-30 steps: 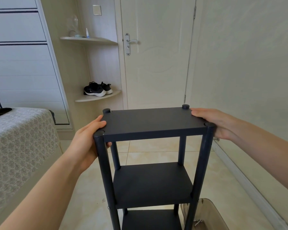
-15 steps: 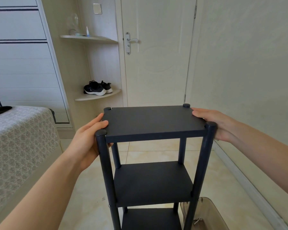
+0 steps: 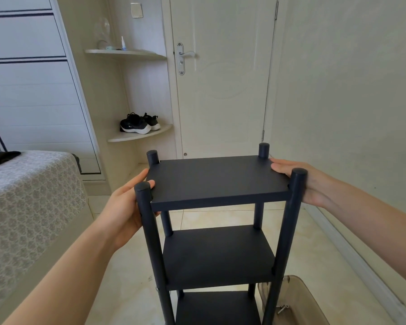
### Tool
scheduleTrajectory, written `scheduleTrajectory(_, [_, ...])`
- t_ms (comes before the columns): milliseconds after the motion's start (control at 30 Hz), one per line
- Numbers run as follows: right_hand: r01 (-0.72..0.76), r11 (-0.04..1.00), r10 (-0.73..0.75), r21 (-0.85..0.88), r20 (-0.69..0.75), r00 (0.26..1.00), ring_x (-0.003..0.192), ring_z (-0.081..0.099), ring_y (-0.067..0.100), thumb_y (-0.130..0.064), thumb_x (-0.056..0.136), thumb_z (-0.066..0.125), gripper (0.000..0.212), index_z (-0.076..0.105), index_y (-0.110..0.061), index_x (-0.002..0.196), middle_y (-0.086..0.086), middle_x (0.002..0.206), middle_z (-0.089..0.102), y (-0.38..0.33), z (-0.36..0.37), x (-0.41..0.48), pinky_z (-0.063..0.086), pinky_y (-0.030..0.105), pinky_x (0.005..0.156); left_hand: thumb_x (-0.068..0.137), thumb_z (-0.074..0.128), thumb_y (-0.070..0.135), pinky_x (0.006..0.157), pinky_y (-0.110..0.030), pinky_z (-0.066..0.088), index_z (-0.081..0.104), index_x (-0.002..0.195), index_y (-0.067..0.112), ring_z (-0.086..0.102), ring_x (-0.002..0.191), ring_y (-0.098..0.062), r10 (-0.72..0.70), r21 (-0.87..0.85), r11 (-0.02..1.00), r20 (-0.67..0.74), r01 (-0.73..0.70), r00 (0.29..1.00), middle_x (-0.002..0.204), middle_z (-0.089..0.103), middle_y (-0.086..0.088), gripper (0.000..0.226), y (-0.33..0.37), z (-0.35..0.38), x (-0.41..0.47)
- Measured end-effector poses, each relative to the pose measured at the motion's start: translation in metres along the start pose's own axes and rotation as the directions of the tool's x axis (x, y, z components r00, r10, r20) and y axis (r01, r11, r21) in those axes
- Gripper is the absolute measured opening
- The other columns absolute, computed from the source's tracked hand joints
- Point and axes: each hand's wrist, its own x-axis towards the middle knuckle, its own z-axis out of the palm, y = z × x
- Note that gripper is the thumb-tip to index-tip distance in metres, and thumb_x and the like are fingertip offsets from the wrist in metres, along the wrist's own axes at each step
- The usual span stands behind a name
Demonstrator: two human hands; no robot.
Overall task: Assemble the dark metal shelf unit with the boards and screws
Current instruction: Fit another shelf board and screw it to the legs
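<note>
The dark metal shelf unit point(image 3: 220, 254) stands upright on the floor right in front of me, with three boards showing between its four round posts. Its top board point(image 3: 218, 181) sits a little below the post tops, which stick up at all four corners. My left hand point(image 3: 127, 205) grips the board's left edge, thumb on top and fingers curled underneath, just behind the near left post point(image 3: 148, 226). My right hand point(image 3: 300, 179) lies with straight fingers on the board's right edge, partly hidden by the near right post point(image 3: 291, 219). No screws are visible.
A bed with a patterned cover point(image 3: 26, 207) is close on the left. A shut door point(image 3: 220, 78) and corner shelves with black shoes point(image 3: 138, 124) are ahead. The wall point(image 3: 349, 102) runs along the right. A translucent bag point(image 3: 291, 301) lies on the tiled floor by the unit's right foot.
The top board has slid down the posts, so all four post tops now stand clear above it. Both hands stayed on its edges and went down with it.
</note>
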Motion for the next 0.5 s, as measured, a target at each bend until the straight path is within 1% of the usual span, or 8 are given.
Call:
scheduleTrajectory(67, [0.004, 1.0, -0.004, 0.003, 0.011, 1.0, 0.108, 0.067, 0.024, -0.017, 0.09, 0.067, 0.054, 0.051, -0.02, 0.142, 0.007, 0.124, 0.068, 0.003, 0.0, 0.0, 0.054, 0.037, 0.089, 0.095, 0.063, 0.019, 0.054, -0.029, 0.057, 0.059, 0.138, 0.034, 0.069, 0.063, -0.012, -0.012, 0.014, 1.0, 0.004, 0.012, 1.0, 0.092, 0.077, 0.006, 0.045, -0.002, -0.002, 0.0])
scheduleTrajectory(133, [0.011, 1.0, -0.011, 0.027, 0.025, 1.0, 0.112, 0.066, 0.025, -0.017, 0.09, 0.067, 0.068, 0.037, -0.023, 0.151, 0.006, 0.123, 0.069, 0.006, 0.001, 0.0, 0.057, 0.036, 0.078, 0.095, 0.064, 0.019, 0.054, -0.029, 0.057, 0.06, 0.136, 0.034, 0.069, 0.062, -0.012, -0.017, 0.016, 1.0, -0.004, 0.017, 1.0, 0.091, 0.077, 0.005, 0.044, -0.003, -0.004, 0.001])
scheduleTrajectory(167, [0.012, 0.999, -0.013, 0.031, 0.03, 0.999, 0.11, 0.067, 0.025, -0.017, 0.09, 0.067, 0.066, 0.039, -0.023, 0.15, 0.005, 0.122, 0.069, 0.007, 0.001, -0.001, 0.057, 0.035, 0.076, 0.095, 0.064, 0.019, 0.054, -0.029, 0.057, 0.061, 0.135, 0.034, 0.069, 0.061, -0.013, -0.022, 0.015, 1.0, -0.016, 0.022, 1.0, 0.091, 0.077, 0.004, 0.043, -0.003, -0.003, 0.001])
scheduleTrajectory(233, [0.009, 1.0, -0.009, 0.024, 0.034, 0.999, 0.102, 0.069, 0.022, -0.018, 0.092, 0.065, 0.046, 0.056, -0.02, 0.137, 0.006, 0.121, 0.07, 0.008, 0.001, -0.002, 0.056, 0.036, 0.082, 0.094, 0.066, 0.023, 0.055, -0.03, 0.055, 0.062, 0.132, 0.028, 0.068, 0.06, -0.013, -0.051, 0.003, 0.999, -0.056, 0.051, 0.997, 0.091, 0.075, 0.002, 0.039, -0.003, -0.001, 0.001])
scheduleTrajectory(300, [-0.002, 1.0, 0.001, 0.023, 0.034, 0.999, 0.094, 0.071, 0.021, -0.019, 0.092, 0.065, 0.032, 0.066, -0.019, 0.124, 0.006, 0.118, 0.071, 0.01, 0.001, -0.002, 0.057, 0.034, 0.082, 0.093, 0.067, 0.032, 0.058, -0.031, 0.052, 0.065, 0.12, 0.017, 0.065, 0.054, -0.012, -0.107, -0.011, 0.994, -0.098, 0.107, 0.989, 0.079, 0.072, 0.001, 0.031, -0.003, 0.002, 0.002])
scheduleTrajectory(367, [-0.008, 1.0, 0.007, 0.025, 0.034, 0.999, 0.095, 0.07, 0.021, -0.02, 0.091, 0.065, 0.031, 0.067, -0.019, 0.122, 0.006, 0.117, 0.071, 0.012, 0.001, -0.003, 0.057, 0.033, 0.08, 0.092, 0.067, 0.041, 0.06, -0.031, 0.048, 0.065, 0.108, 0.016, 0.063, 0.049, -0.01, -0.169, -0.006, 0.985, -0.101, 0.17, 0.98, 0.066, 0.068, 0.003, 0.029, -0.001, 0.005, 0.002])
scheduleTrajectory(433, [-0.002, 1.0, 0.002, 0.027, 0.029, 1.0, 0.099, 0.069, 0.023, -0.022, 0.091, 0.066, 0.032, 0.067, -0.019, 0.123, 0.006, 0.118, 0.071, 0.013, 0.001, -0.003, 0.055, 0.034, 0.083, 0.085, 0.072, 0.047, 0.059, -0.029, 0.047, 0.067, 0.104, 0.019, 0.064, 0.048, -0.009, -0.225, 0.002, 0.974, -0.069, 0.225, 0.972, 0.064, 0.069, 0.004, 0.034, 0.001, 0.009, 0.002])
scheduleTrajectory(500, [0.011, 1.0, -0.012, 0.027, 0.017, 1.0, 0.092, 0.071, 0.02, -0.023, 0.091, 0.066, 0.029, 0.068, -0.019, 0.12, 0.005, 0.114, 0.073, 0.012, 0.001, -0.004, 0.056, 0.032, 0.079, 0.074, 0.079, 0.044, 0.052, -0.025, 0.05, 0.068, 0.103, 0.018, 0.065, 0.049, -0.01, -0.273, -0.01, 0.962, -0.039, 0.273, 0.961, 0.066, 0.07, 0.004, 0.04, 0.003, 0.011, 0.001])
